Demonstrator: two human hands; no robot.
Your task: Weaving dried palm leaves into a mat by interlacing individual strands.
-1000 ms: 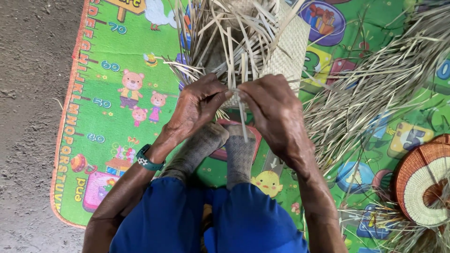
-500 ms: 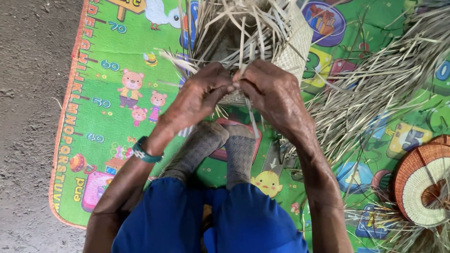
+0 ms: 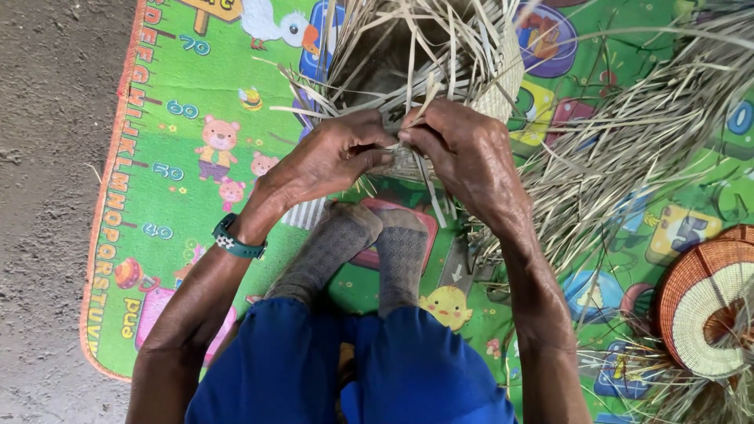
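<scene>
A bright green play mat [image 3: 181, 157] printed with cartoon animals lies on a bare grey floor [image 3: 47, 196], and the person sits on it with feet in grey socks [image 3: 369, 243] stretched out in front. In the upper middle of the frame sits a half-woven straw basket [image 3: 440, 55], its unwoven strips sticking out in every direction. The left hand [image 3: 330, 161] and the right hand [image 3: 467, 153] meet at its near rim, fingertips almost touching, each pinching thin pale strips; both are closed on straw rather than loose. To my eye the danger is there at the pinch: the strips look dry and narrow, so a sharp bend could crack one, and a slackened grip could let the last crossings spring apart. The stray ends crowd the fingers, so the wrong strip could easily be picked up. A loose heap of straw [image 3: 628, 157] spreads at right, and a finished round coiled piece [image 3: 707, 306] lies at the lower right edge.
</scene>
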